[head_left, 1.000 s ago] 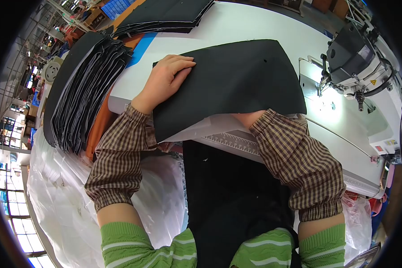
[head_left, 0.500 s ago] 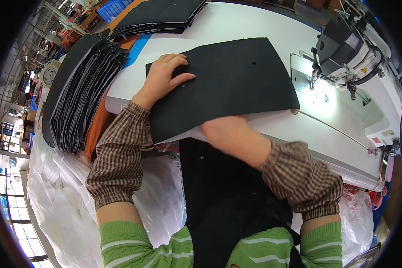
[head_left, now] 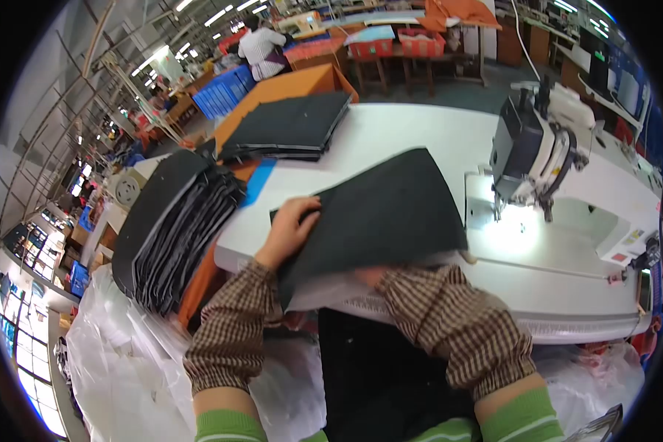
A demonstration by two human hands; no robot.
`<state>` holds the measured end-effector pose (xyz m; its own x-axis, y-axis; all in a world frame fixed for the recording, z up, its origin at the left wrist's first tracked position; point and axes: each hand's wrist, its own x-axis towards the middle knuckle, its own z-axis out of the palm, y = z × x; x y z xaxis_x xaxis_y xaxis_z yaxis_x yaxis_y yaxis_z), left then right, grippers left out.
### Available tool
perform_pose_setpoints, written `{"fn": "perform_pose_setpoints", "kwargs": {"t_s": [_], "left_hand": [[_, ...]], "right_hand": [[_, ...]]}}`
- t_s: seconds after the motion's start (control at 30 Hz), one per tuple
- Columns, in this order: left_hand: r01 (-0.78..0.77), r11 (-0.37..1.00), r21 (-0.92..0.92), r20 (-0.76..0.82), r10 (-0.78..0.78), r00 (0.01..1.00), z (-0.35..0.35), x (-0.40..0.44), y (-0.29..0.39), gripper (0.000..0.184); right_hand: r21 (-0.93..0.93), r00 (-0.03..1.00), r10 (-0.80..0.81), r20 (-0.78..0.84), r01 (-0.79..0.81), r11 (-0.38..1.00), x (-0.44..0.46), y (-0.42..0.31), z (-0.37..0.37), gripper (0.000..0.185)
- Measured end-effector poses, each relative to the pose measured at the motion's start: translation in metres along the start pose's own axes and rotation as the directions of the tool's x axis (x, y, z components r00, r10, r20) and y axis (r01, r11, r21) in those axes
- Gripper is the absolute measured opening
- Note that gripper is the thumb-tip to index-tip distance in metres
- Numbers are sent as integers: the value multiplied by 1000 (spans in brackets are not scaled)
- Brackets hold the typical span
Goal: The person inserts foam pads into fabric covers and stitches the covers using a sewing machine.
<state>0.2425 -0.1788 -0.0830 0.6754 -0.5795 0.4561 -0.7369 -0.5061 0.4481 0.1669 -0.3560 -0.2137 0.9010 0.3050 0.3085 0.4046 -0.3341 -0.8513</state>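
A dark fabric panel [head_left: 379,214] with a pale underside lies over the front part of the white table [head_left: 390,125], its near edge raised. My left hand [head_left: 290,230] rests on the panel's left edge, fingers bent and pressed on the cloth. Beneath the panel's near edge reaches my right hand [head_left: 370,275]; its fingers are hidden under the cloth. To the right of the panel stands a sewing machine [head_left: 534,147] with its lamp lit.
A thick stack of dark panels [head_left: 177,228] hangs at the table's left. Another dark stack [head_left: 291,125] lies behind it. White plastic sheeting [head_left: 118,361] is at lower left. A person [head_left: 261,50] stands far back, near a blue crate [head_left: 225,90].
The view has tilted up, showing more of the room. My right hand, visible in front of the panel half a second ago, is now under its near edge, which has lifted.
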Motion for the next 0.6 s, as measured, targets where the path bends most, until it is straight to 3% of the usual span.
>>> {"fn": "perform_pose_setpoints", "kwargs": {"t_s": [0.07, 0.1, 0.17, 0.23, 0.27, 0.4, 0.43, 0.47, 0.5, 0.53, 0.57, 0.6], "left_hand": [[-51, 994, 97, 18, 50, 999, 0, -3, 1, 21], [-60, 992, 107, 13, 59, 998, -1, -5, 2, 21], [-111, 975, 190, 17, 110, 994, -2, -5, 2, 21], [-149, 953, 264, 25, 148, 989, 0, -5, 2, 21], [-150, 953, 265, 22, 149, 989, 0, -5, 1, 21], [21, 985, 170, 99, -38, 994, 2, -7, 1, 24], [20, 985, 170, 99, -37, 994, 2, -8, 0, 24], [-1, 978, 206, 93, -19, 996, 3, -10, -3, 26], [-24, 970, 242, 88, 2, 996, 5, -10, -6, 28], [-49, 960, 276, 85, 27, 996, 8, -9, -10, 29], [-76, 948, 308, 84, 52, 995, 10, -8, -11, 31], [-84, 949, 303, 90, 60, 994, 9, -9, -9, 31]], "right_hand": [[-99, 982, 159, -99, -169, 981, 15, 68, 52, 62], [-101, 984, 146, -105, -156, 983, 4, 59, 26, 62], [-393, 978, 157, -136, -199, 898, 17, -1, -22, 67], [-645, 971, 171, -169, -240, 726, -13, -54, -51, 71], [-647, 971, 168, -169, -238, 725, -11, -47, -52, 71], [-385, 973, 25, -230, -114, 916, -1, 27, -14, 73], [19, 972, -42, -230, 48, 999, 0, 60, 30, 66], [417, 961, -102, -257, 206, 885, -1, 83, 65, 60], [415, 960, -102, -261, 207, 886, -3, 30, 25, 60], [75, 996, -68, -56, 72, 995, -14, -24, -14, 57], [-297, 991, 47, 122, -9, 955, -31, -93, -60, 53], [-493, 948, 132, 290, 30, 869, -34, -135, -69, 43]]}}
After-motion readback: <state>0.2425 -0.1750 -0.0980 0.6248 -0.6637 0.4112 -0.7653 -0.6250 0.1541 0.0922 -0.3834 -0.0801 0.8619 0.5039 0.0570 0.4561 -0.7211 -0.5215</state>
